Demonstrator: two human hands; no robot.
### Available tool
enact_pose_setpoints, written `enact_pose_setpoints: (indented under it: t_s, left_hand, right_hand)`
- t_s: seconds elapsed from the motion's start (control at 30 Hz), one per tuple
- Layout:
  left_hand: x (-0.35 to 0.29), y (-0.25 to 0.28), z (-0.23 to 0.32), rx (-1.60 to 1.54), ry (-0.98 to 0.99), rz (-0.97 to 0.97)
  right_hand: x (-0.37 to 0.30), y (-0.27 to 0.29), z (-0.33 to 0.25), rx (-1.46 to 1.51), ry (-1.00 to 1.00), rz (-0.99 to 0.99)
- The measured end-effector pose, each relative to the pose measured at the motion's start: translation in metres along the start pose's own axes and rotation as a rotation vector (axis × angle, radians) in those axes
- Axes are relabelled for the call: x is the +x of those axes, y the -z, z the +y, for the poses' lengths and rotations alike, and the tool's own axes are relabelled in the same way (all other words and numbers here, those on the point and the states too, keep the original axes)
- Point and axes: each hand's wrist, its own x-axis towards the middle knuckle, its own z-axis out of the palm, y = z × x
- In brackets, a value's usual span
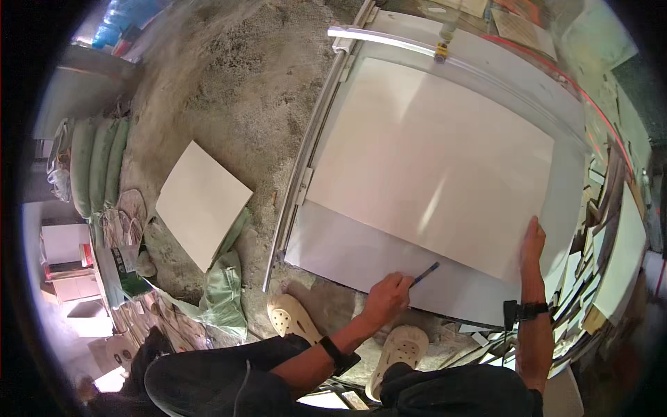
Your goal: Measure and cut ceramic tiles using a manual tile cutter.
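A large cream tile [431,160] lies flat on a pale grey board [361,240]. My left hand [389,299] is closed around a slim dark blue pen [425,274], at the board's near edge. The pen slants up and to the right, close to the tile's near edge. At the tile's right side, near its lower corner, my right hand [533,244] grips the edge; some of its fingers are hidden. A metal rail [389,38] crosses the board's far end, bearing a small yellow and black piece [441,52].
A long metal bar [306,163] borders the board's left side. Left on the rough floor lie a smaller cream tile [201,201] and a green plastic bag [224,292]. Offcuts [580,271] heap up at right, past a red hose [590,101]. My clogs [403,344] stand at the near edge.
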Motion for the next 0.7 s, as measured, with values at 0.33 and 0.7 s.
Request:
enact_pose_setpoints:
  t_s: [0.33,0.7]
  left_hand:
    - [0.000,0.006,0.001,-0.016,-0.005,-0.056]
    - [0.001,0.005,0.001,0.006,-0.065,-0.002]
  right_hand:
    - [0.020,0.002,0.002,-0.073,0.025,-0.084]
    - [0.030,0.009,-0.023,-0.556,0.246,-0.041]
